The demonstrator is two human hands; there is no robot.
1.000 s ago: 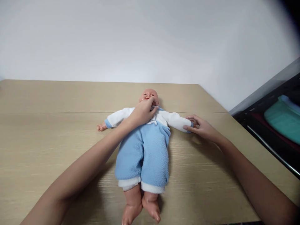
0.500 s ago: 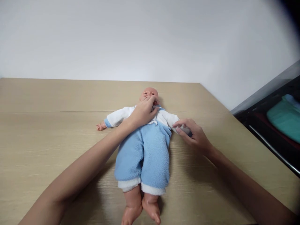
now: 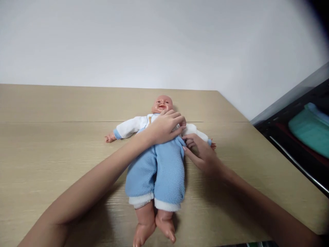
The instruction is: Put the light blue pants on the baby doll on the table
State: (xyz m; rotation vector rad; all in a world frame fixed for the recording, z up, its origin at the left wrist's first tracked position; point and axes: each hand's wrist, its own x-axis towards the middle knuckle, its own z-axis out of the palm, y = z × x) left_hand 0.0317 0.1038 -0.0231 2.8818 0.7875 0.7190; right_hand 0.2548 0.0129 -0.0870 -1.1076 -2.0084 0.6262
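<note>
Doll: hands half-open, touching outfit.

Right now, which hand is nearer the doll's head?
Left: the left hand is over the chest, just below the head; the right hand is farther down, beside the trousers' waist.

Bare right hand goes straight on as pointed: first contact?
Likely the fuzzy blue trousers on the bald plastic doll, at the waist; the right hand seems to touch them, depth unclear.

Smooth plastic doll's feet — matt, fleecy trousers
</note>
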